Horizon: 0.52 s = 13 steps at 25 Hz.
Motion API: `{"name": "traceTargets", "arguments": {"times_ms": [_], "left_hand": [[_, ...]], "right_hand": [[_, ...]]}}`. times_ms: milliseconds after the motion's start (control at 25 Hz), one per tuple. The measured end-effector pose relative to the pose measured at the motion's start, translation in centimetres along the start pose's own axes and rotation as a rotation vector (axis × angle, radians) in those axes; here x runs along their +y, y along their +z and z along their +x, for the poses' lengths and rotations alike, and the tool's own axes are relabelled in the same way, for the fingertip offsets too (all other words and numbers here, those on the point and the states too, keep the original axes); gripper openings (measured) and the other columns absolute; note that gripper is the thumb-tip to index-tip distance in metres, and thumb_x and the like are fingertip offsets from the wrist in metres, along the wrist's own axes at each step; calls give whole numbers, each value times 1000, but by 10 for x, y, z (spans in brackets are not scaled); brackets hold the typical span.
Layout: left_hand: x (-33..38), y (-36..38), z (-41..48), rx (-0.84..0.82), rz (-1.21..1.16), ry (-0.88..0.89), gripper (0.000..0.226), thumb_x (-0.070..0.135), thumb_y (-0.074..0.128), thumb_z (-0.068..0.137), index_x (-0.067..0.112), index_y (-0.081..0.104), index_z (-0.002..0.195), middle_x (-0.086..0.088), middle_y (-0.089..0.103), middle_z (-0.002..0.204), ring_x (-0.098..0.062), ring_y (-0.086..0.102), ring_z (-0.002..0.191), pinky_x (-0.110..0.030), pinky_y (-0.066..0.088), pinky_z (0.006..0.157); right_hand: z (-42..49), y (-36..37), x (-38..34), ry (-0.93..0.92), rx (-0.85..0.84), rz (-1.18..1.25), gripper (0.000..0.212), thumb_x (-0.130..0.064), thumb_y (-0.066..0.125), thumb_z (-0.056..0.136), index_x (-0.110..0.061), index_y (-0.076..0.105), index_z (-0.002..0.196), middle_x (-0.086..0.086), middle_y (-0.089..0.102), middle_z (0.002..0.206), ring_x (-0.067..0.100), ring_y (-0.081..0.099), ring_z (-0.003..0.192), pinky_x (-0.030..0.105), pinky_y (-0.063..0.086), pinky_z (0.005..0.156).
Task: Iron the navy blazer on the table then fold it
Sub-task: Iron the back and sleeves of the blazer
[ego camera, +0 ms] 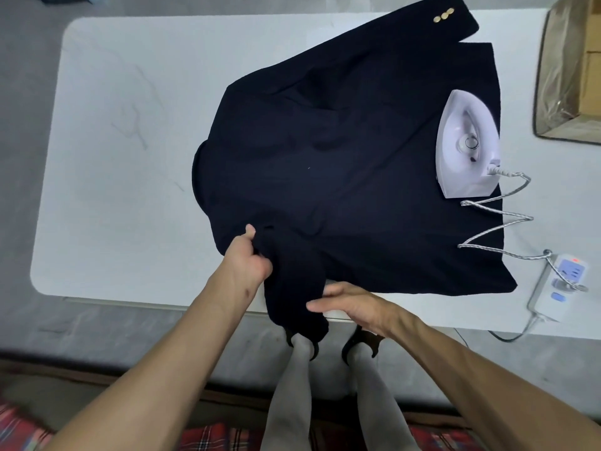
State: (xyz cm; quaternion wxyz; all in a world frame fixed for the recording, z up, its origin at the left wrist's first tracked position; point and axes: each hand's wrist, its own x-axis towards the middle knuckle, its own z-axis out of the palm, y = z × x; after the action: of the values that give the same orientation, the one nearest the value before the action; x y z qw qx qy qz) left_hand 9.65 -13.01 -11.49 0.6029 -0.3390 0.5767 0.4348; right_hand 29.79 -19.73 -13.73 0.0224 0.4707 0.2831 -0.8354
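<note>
The navy blazer (341,170) lies spread back-up across the white table (130,157). One sleeve with gold buttons (444,15) reaches past the far edge. The other sleeve hangs over the near edge. My left hand (252,255) grips that near sleeve by its shoulder. My right hand (351,305) lies against the sleeve lower down with straight fingers. A white iron (466,144) rests sole-down on the blazer's right side, with nobody holding it.
The iron's braided cord (497,222) zigzags over the blazer's hem to a white power strip (559,284) at the table's right near corner. A plastic-covered cardboard box (572,70) stands at the far right. My legs and dark shoes are below the near edge.
</note>
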Motion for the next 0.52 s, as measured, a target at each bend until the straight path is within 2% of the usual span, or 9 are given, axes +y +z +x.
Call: {"name": "traceTargets", "arguments": {"times_ms": [80,120,200,240,280,320,400,480,520], "left_hand": [[2,7,3,25,-23,16,37,23,68,93,9,64,127,-17,64,127,-39,60,117,-57,48,100],[3,10,3,33,-18,48,36,23,68,92,11,65,125,-16,64,126,-40,61,115,-58,49,97],[4,14,4,60,10,162,27,20,67,93,15,66,120,-11,66,124,-37,65,108,-55,56,88],[0,14,3,67,54,232,20,17,65,95,17,65,115,-7,66,122,-32,66,105,-51,58,86],[-6,12,1,78,137,288,13,16,63,96,17,64,109,-4,66,118,-27,67,99,-44,60,83],[-13,6,-1,105,261,310,8,16,61,97,18,62,105,-2,67,111,-22,67,88,-35,61,74],[-28,-10,-3,189,553,260,3,16,62,97,16,60,99,-3,62,95,-15,55,66,-23,51,50],[-29,-30,0,288,807,280,7,9,62,94,13,56,94,-10,62,97,-16,48,62,-26,44,49],[-25,-36,4,372,949,400,11,6,62,90,11,53,94,-15,62,103,-19,48,65,-29,41,53]], "right_hand": [[1,2,-3,-23,50,95,26,-30,80,71,-11,63,75,6,64,108,12,61,105,26,39,104],[-2,0,-6,-41,84,148,30,-29,79,68,-7,62,81,13,61,107,19,60,105,30,41,102],[-10,-18,-24,-87,266,105,37,-23,71,72,4,62,95,21,63,107,28,61,103,38,44,100],[-14,-36,-37,-129,366,27,32,-20,69,76,4,63,97,14,66,104,24,62,96,40,46,96],[-19,-56,-55,-202,404,-74,24,-17,67,80,2,64,93,7,65,93,17,60,85,39,48,86],[-22,-75,-71,-263,417,-200,14,-17,68,83,-4,67,87,1,63,84,11,56,77,34,47,76],[-25,-103,-96,-277,451,-495,5,-29,72,83,-26,71,87,-8,64,78,5,56,71,24,44,72],[-21,-113,-97,-190,459,-754,15,-44,74,80,-37,69,93,-12,64,80,5,60,77,22,45,75],[-21,-112,-91,-152,447,-817,18,-46,74,80,-38,69,94,-12,65,82,5,61,80,21,45,75]]}}
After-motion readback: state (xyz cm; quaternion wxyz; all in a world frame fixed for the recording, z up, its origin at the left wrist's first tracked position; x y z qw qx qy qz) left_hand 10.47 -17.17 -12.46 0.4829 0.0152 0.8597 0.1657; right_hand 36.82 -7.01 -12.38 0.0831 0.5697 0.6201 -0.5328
